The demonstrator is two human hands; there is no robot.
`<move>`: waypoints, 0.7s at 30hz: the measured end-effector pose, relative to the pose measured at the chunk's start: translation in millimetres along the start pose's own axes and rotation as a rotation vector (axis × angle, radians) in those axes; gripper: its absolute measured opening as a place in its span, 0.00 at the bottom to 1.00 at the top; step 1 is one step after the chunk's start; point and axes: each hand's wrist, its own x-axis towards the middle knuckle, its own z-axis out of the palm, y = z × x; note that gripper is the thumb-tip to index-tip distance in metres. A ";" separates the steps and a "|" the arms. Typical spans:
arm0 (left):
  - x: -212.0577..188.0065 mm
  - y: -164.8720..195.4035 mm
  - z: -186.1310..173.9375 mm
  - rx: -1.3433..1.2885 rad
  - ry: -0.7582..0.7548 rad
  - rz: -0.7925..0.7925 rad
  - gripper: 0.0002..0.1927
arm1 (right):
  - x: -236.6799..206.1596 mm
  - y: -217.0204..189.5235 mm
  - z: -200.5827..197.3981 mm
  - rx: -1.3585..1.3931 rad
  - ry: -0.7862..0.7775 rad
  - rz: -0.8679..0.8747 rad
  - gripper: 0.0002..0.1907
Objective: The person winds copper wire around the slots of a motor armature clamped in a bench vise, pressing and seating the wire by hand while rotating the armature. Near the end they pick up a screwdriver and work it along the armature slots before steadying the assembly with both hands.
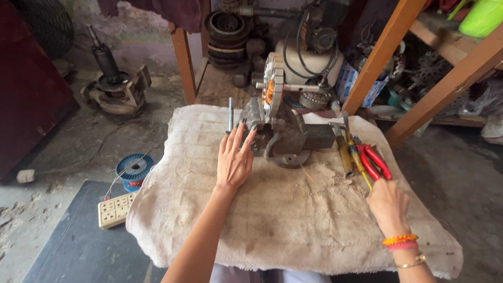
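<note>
Left hand (pixel 234 160): fingers (pixel 237 137) spread apart, flat, tips touching the vise (pixel 285 137) at mid-worktop. Right hand (pixel 389 203): fingers curled together on a yellow screwdriver (pixel 359 166), beside red pliers (pixel 374 160). Vise clamps a stator (pixel 273 84), upright. Cloth (pixel 293 220) covers the worktop. Floor, left: wire spool (pixel 134 169), power strip (pixel 116 208).

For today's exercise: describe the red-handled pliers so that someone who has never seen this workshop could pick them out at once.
Start at the grey bench vise standing on the cloth-covered table. To the vise's right lies a small row of hand tools, just beyond the right hand. The pliers are the outermost tool, the only one with bright red handles; the screwdriver next to them is yellow.
</note>
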 end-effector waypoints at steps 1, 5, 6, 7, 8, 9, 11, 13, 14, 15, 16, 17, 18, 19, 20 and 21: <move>-1.5 0.0 -0.6 -0.018 0.004 -0.001 0.35 | -0.3 -2.1 -5.4 -0.007 0.008 -0.017 0.11; -1.1 -0.2 -1.2 0.001 -0.001 0.001 0.36 | 7.1 -10.2 -48.6 0.045 0.043 0.014 0.09; -0.7 -0.1 -1.4 -0.002 -0.001 0.000 0.35 | 5.2 -15.8 -59.3 0.096 0.120 -0.004 0.08; 0.4 0.0 -1.3 -0.006 0.003 -0.001 0.35 | 4.8 -22.5 -71.4 0.146 0.202 -0.022 0.07; 0.6 0.1 -1.6 -0.005 0.003 0.003 0.35 | 4.2 -29.4 -83.9 0.196 0.286 -0.037 0.07; 1.7 0.0 -1.7 -0.005 0.005 0.009 0.35 | 4.8 -38.0 -96.3 0.399 0.289 -0.034 0.07; 2.4 0.7 -1.6 -0.013 0.015 0.011 0.35 | 7.9 -62.8 -116.2 0.806 0.282 -0.036 0.07; 1.8 1.2 -2.1 -0.020 0.020 0.011 0.35 | 13.0 -96.5 -128.4 1.161 0.347 -0.228 0.03; 0.6 1.6 -2.5 -0.023 0.013 0.007 0.35 | 15.7 -112.6 -133.4 1.232 0.390 -0.332 0.03; 0.1 2.3 -2.6 -0.026 0.011 0.006 0.35 | 19.8 -129.4 -137.9 1.301 0.437 -0.440 0.03; 1.2 2.2 -2.3 -0.029 0.013 0.008 0.35 | 25.1 -145.9 -142.4 1.370 0.446 -0.504 0.02; 2.1 2.5 -2.0 -0.033 0.016 0.008 0.35 | 29.2 -161.4 -145.9 1.438 0.452 -0.569 0.03; 2.0 2.9 -2.0 -0.037 0.015 0.004 0.35 | 29.9 -174.7 -147.1 1.505 0.452 -0.631 0.04; 2.1 3.0 -2.2 -0.040 0.014 0.001 0.34 | 29.9 -187.1 -147.6 1.525 0.459 -0.654 0.04; 3.0 2.9 -2.2 -0.036 0.012 0.004 0.35 | 31.7 -198.6 -149.2 1.543 0.472 -0.680 0.04; 3.5 3.2 -2.1 -0.032 0.011 0.005 0.36 | 33.3 -207.5 -151.1 1.559 0.483 -0.706 0.04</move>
